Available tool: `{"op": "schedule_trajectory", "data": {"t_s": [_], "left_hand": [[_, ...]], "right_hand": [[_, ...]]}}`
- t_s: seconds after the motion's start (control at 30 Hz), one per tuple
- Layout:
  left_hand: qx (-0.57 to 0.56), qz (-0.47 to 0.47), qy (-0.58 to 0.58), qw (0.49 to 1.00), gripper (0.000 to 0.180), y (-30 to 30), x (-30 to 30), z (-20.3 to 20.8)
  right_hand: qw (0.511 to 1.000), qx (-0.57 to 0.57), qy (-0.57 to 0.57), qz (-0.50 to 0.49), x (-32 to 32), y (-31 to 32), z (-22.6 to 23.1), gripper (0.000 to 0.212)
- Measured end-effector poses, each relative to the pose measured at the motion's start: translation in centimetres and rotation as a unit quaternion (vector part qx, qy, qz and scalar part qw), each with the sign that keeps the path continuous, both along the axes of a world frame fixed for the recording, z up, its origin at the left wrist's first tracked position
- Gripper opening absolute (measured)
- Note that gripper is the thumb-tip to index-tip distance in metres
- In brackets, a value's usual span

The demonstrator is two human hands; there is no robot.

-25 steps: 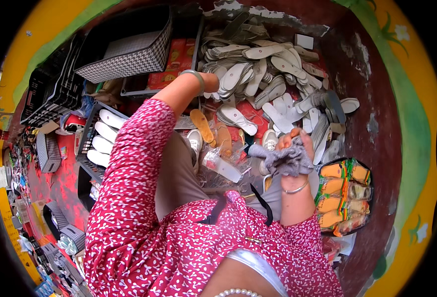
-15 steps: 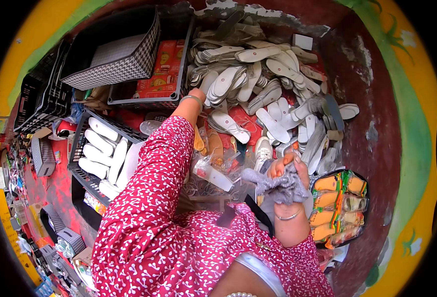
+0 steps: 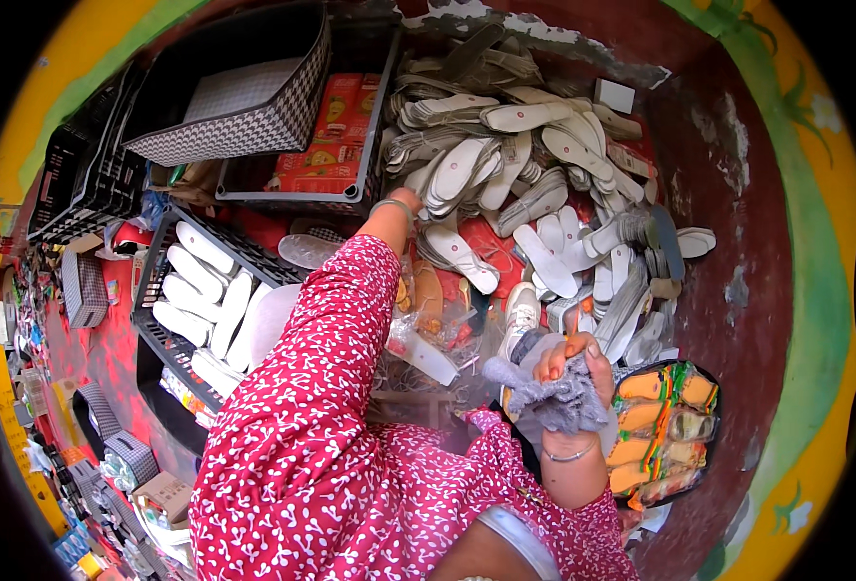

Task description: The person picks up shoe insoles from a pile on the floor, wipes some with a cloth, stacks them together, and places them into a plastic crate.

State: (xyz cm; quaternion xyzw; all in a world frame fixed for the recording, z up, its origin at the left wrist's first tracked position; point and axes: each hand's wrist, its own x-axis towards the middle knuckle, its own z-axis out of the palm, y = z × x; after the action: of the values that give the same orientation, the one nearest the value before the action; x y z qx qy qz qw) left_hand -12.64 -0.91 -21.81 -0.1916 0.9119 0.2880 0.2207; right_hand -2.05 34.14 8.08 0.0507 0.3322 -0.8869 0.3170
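Observation:
My left hand [image 3: 407,200], wearing a bangle, is stretched out to the near left edge of a heap of pale insoles [image 3: 459,172]. Its fingers are mostly hidden, so whether they grip an insole cannot be made out. Closed around a crumpled grey cloth [image 3: 568,395], my right hand [image 3: 594,373] is held near my body, at the right. A whitish translucent piece shows around that hand. Just beyond it, a white shoe [image 3: 522,310] stands on the floor. Clear plastic wrappers and a white insole [image 3: 422,354] lie between my arms.
White insoles fill a black crate [image 3: 152,290] on the left. Behind it, a houndstooth-patterned bin [image 3: 239,134] rests on a dark crate [image 3: 365,184] holding red boxes. At right, a tray contains packaged orange items [image 3: 641,418]. A dark red wall [image 3: 738,320] borders the heap.
My view has shifted slightly, so most things appear a little further right. My left hand remains at the heap's edge. The grey cloth in my right hand looks more bunched and has moved slightly nearer.

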Motion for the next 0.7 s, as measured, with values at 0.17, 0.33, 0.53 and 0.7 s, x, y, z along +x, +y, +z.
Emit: {"op": "schedule_trajectory", "data": {"t_s": [0.17,0.33,0.53,0.7], "left_hand": [[0.087,0.016,0.066,0.994,0.017,5.4,-0.8,0.3],[0.02,-0.021,0.064,0.998,0.016,12.1,1.7,-0.5],[-0.147,-0.201,0.148,0.957,0.016,11.9,5.6,1.1],[0.705,0.286,0.196,0.618,0.021,14.5,9.1,19.9]], "right_hand": [[0.998,0.063,0.011,0.015,-0.1,0.1,-0.5,0.024],[0.995,0.096,-0.009,-0.007,-0.4,-0.4,0.4,0.025],[1.0,0.006,0.005,-0.027,-1.8,1.1,-0.8,0.029],[0.991,-0.057,0.053,-0.109,-4.2,3.1,-0.9,0.029]]}}
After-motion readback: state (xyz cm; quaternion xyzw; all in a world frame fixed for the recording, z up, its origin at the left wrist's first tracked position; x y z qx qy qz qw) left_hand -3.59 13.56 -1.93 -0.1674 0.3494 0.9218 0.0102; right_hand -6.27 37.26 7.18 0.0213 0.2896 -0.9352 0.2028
